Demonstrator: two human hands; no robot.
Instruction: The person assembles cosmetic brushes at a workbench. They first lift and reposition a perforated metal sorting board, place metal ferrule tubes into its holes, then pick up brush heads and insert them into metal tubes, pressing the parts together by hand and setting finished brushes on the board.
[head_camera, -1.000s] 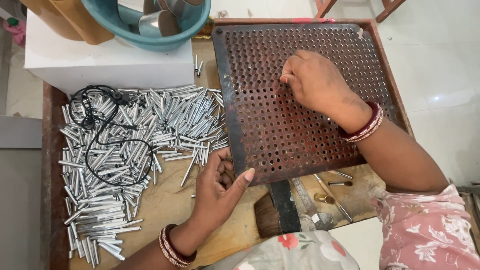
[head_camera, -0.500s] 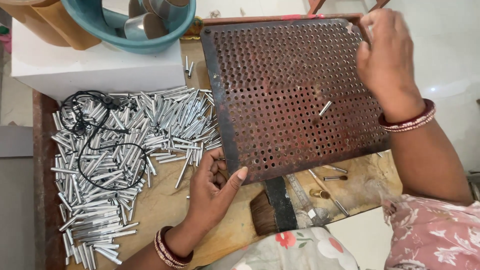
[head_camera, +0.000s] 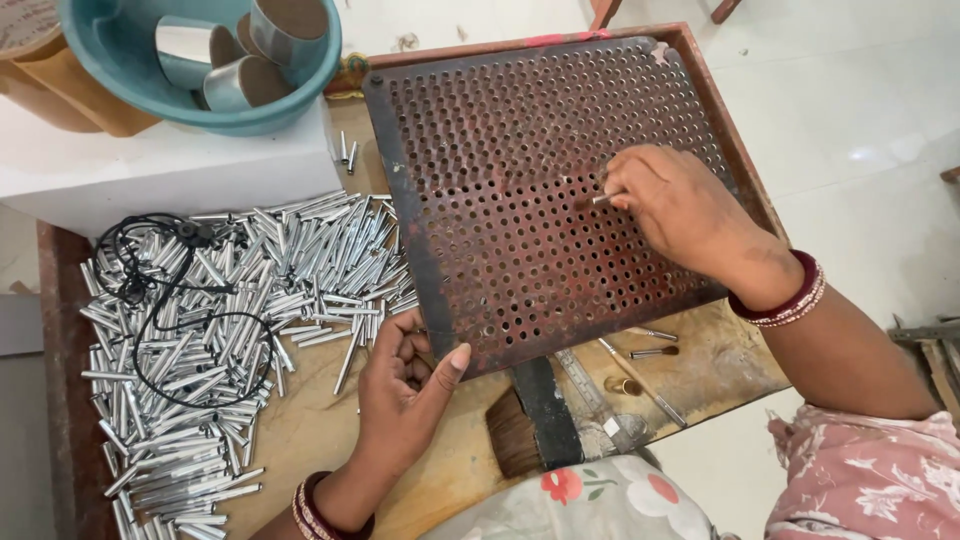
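Your right hand (head_camera: 680, 215): fingers pinched shut on small metal tube (head_camera: 600, 198), tube at fingertips, touching perforated plate (head_camera: 520, 180). Your left hand (head_camera: 405, 385): thumb and fingers clamped on plate's near edge. Loose tube pile (head_camera: 220, 330) on surface, left of left hand.

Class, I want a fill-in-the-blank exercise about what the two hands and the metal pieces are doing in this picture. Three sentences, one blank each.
1. The right hand holds a small metal tube over the perforated ____.
2. The left hand grips the plate at its ____ edge.
3. A black ____ lies on the pile of tubes.

Missing words: plate; near; cable
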